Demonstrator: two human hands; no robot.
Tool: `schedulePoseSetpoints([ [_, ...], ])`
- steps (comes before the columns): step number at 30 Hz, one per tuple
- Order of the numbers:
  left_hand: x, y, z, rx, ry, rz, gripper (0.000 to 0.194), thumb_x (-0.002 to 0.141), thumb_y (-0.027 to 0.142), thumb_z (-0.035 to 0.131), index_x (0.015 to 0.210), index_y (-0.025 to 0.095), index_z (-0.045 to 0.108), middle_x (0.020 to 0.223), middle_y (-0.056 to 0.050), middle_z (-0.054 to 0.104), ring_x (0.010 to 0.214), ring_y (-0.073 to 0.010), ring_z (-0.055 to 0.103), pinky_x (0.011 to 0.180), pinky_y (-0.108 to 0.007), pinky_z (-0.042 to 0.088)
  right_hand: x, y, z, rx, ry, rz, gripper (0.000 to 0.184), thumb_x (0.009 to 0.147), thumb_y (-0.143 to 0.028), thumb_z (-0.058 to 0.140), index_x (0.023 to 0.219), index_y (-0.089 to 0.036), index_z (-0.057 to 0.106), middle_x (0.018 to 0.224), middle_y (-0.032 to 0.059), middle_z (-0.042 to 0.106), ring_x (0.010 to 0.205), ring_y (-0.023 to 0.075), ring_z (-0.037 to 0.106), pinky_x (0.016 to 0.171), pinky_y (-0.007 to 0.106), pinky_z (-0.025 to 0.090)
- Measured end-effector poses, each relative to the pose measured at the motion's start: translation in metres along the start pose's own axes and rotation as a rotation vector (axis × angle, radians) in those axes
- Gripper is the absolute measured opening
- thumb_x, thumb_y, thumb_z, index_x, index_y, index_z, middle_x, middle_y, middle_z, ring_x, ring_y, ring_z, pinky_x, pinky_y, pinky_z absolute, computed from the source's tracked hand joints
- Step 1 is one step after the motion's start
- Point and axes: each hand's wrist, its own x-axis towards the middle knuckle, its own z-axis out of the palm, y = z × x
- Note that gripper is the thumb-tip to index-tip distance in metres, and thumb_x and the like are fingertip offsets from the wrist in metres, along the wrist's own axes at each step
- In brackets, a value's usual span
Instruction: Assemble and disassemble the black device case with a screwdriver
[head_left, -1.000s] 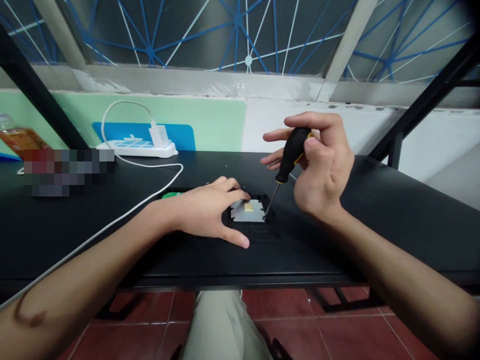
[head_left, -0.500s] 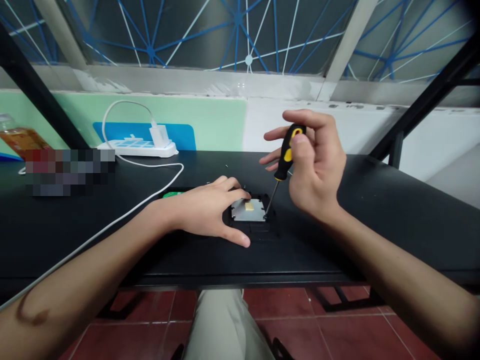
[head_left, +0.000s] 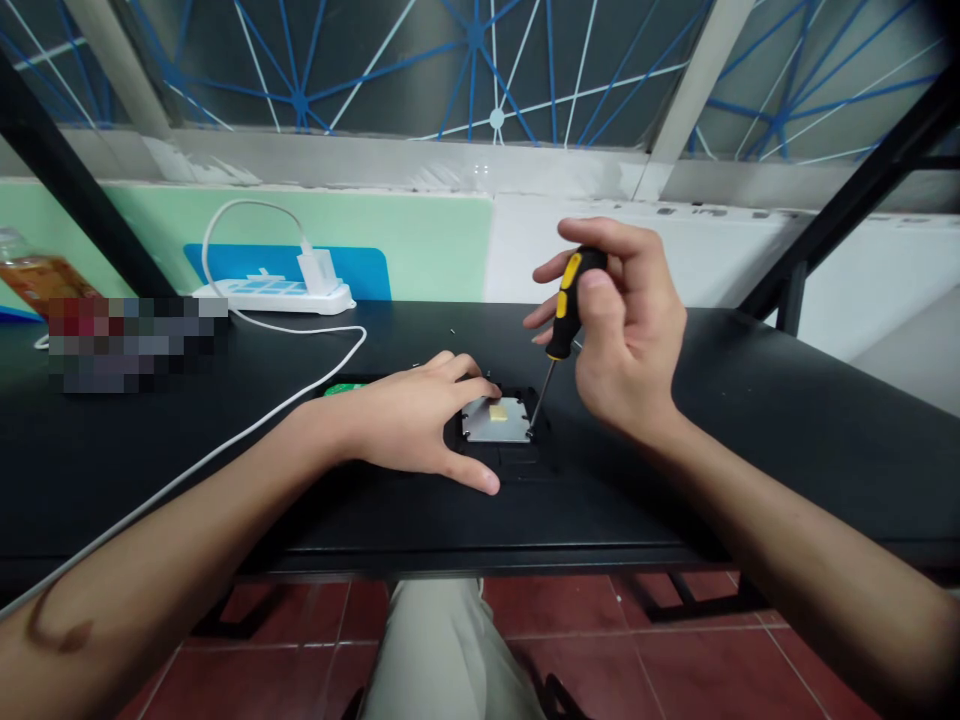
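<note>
My right hand (head_left: 626,300) grips a black and yellow screwdriver (head_left: 570,305) between thumb and fingers, the other fingers loose. The screwdriver leans, its tip down at the near right corner of a silver metal plate (head_left: 510,432). A small yellowish square pad (head_left: 498,412) sits on the plate. Around the plate is a black device housing (head_left: 534,400), lying flat and partly hidden. Spread over its left side, my left hand (head_left: 420,415) rests with thumb and fingers apart, fingertips at the plate's far edge. Past its wrist a bit of green circuit board (head_left: 343,389) shows.
A white cable (head_left: 300,392) runs from a charger (head_left: 318,270) on a white power strip (head_left: 277,297) across the black table (head_left: 750,430) beside my left arm. A bottle (head_left: 45,275) and a blurred-out patch are at the far left. Tiny bits lie behind the housing.
The screwdriver handle has turned in my right hand, its yellow marks facing differently. The right fingers have shifted slightly. My left hand stays in place.
</note>
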Motion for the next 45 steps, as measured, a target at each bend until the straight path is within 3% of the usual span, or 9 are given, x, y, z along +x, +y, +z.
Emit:
schedulePoseSetpoints([
  [5,0.000,0.000,0.000,-0.001,-0.002,-0.005,0.082,0.076,0.073,0.064,0.139,0.024,0.046,0.129,-0.010,0.049,0.121,-0.0302,0.044,0.095,-0.037,0.044,0.001,0.000,0.000,0.089,-0.022,0.012,0.025,0.101,-0.035,0.040,0.118,-0.029,0.057,0.109,0.0020,0.069,0.065,0.0114,0.067,0.054,0.027,0.057],
  [12,0.000,0.000,0.001,-0.002,0.007,-0.011,0.082,0.076,0.074,0.063,0.139,0.024,0.046,0.134,-0.012,0.046,0.126,-0.0318,0.042,0.100,-0.041,0.042,0.000,0.005,-0.001,-0.108,0.003,-0.097,0.032,0.089,-0.046,0.062,0.117,-0.031,0.058,0.114,0.0034,0.058,0.086,0.0163,0.066,0.062,0.030,0.061],
  [18,0.001,0.001,0.001,-0.004,0.002,-0.023,0.083,0.075,0.073,0.064,0.139,0.023,0.046,0.131,-0.011,0.049,0.120,-0.0319,0.045,0.097,-0.041,0.043,0.000,0.001,-0.001,-0.031,-0.041,-0.007,0.028,0.101,-0.039,0.040,0.124,-0.032,0.053,0.108,0.0026,0.066,0.059,0.0091,0.063,0.053,0.027,0.057],
  [22,0.000,-0.001,0.002,-0.004,0.006,-0.013,0.083,0.075,0.075,0.062,0.139,0.024,0.046,0.131,-0.011,0.048,0.120,-0.0312,0.046,0.096,-0.040,0.044,-0.001,-0.001,-0.001,0.017,-0.048,0.028,0.027,0.102,-0.037,0.034,0.122,-0.032,0.052,0.110,0.0012,0.066,0.056,0.0080,0.062,0.051,0.026,0.055],
  [31,-0.001,-0.003,0.004,-0.007,0.027,-0.008,0.082,0.076,0.075,0.062,0.138,0.023,0.047,0.131,-0.012,0.049,0.121,-0.0323,0.047,0.096,-0.041,0.045,-0.002,0.005,-0.001,-0.155,-0.051,-0.014,0.033,0.092,-0.039,0.057,0.125,-0.034,0.054,0.116,0.0043,0.058,0.068,0.0124,0.061,0.058,0.032,0.059],
  [35,-0.001,-0.003,0.004,-0.030,0.026,-0.011,0.080,0.075,0.073,0.063,0.138,0.026,0.048,0.131,-0.011,0.050,0.120,-0.0320,0.048,0.095,-0.041,0.045,0.000,0.008,-0.002,-0.170,0.011,-0.025,0.033,0.095,-0.039,0.052,0.127,-0.034,0.051,0.124,0.0050,0.055,0.078,0.0145,0.063,0.064,0.034,0.061],
  [40,-0.002,-0.001,0.003,-0.070,0.015,-0.037,0.082,0.072,0.072,0.068,0.139,0.028,0.049,0.133,-0.009,0.051,0.120,-0.0328,0.050,0.096,-0.042,0.046,0.004,0.020,-0.002,-0.228,0.142,-0.037,0.033,0.097,-0.041,0.047,0.130,-0.034,0.044,0.126,0.0057,0.052,0.071,0.0115,0.061,0.059,0.030,0.056],
  [43,-0.003,0.000,0.002,-0.087,0.012,-0.044,0.085,0.069,0.073,0.070,0.139,0.029,0.049,0.135,-0.009,0.050,0.119,-0.0331,0.052,0.097,-0.043,0.047,0.005,0.031,-0.003,-0.227,0.203,0.013,0.036,0.097,-0.041,0.048,0.131,-0.034,0.041,0.125,0.0063,0.051,0.070,0.0110,0.059,0.057,0.028,0.054],
  [45,-0.004,0.000,0.002,-0.096,0.015,-0.054,0.087,0.068,0.074,0.070,0.140,0.031,0.048,0.137,-0.009,0.048,0.118,-0.0329,0.054,0.097,-0.043,0.048,0.005,0.037,-0.004,-0.229,0.215,0.050,0.037,0.096,-0.042,0.050,0.131,-0.033,0.041,0.124,0.0070,0.052,0.080,0.0140,0.061,0.062,0.030,0.056],
])
